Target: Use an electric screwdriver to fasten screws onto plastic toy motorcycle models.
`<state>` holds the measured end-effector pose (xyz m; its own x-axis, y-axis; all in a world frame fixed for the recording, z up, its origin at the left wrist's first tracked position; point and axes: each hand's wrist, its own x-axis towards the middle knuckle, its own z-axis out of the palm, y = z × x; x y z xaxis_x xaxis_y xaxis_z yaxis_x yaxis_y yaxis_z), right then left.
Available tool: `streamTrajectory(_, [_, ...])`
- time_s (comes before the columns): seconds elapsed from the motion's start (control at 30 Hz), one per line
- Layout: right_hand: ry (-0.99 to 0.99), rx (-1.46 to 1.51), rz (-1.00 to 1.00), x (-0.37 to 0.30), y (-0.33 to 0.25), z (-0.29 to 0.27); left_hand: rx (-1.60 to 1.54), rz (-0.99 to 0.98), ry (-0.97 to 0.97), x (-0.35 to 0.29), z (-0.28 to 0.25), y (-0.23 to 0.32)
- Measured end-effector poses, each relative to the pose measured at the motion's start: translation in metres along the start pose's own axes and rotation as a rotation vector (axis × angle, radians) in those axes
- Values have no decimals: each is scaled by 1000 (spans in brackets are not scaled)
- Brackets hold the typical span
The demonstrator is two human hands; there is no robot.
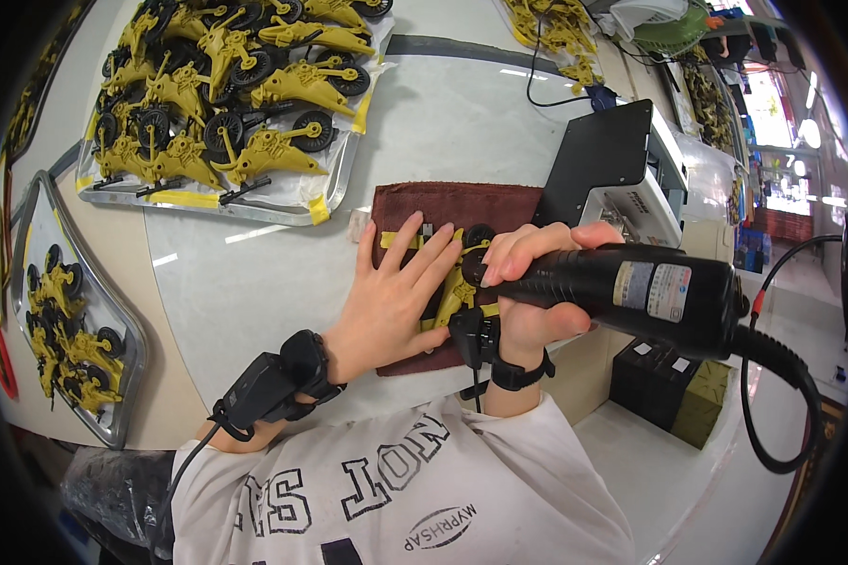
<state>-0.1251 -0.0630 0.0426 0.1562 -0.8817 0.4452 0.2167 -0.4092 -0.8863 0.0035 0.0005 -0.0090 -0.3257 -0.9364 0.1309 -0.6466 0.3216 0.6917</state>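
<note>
A yellow toy motorcycle [455,295] with black wheels lies on a dark red-brown cloth, partly hidden under my hands. My left hand [400,287] is spread over the cloth, fingers stretched out and apart, fingertips and thumb at the motorcycle's left side. In my closed right hand [537,273] is a black electric screwdriver [622,287], held nearly level. Its front end points left at the motorcycle, just under my fingers; the tip is hidden. From its rear a thick black cable curves down to the right. The cloth [499,202] rests on the white tabletop.
A large metal tray [349,179] piled with yellow toy motorcycles stands at the far left. Another tray [134,367] with several more is at the left edge. A black-and-white box-shaped device [598,155] stands beyond the screwdriver. Dark boxes [660,377] sit below right.
</note>
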Motion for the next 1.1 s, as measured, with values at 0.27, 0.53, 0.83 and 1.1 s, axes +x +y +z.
streamTrajectory(0.27, [-11, -73, 2, -4, -5, -4, 64, 20, -26, 0, -4, -4])
streamTrajectory(0.53, [625, -327, -424, 37, -98, -87, 81, 4, -22, 2, 2, 1])
streamTrajectory(0.83, [661, -429, -163, 41, -66, -92, 95, 15, 10, 1, 2, 2])
streamTrajectory(1.1, [317, 50, -216, 5, -41, -26, 76, 32, 21, 2, 3, 1])
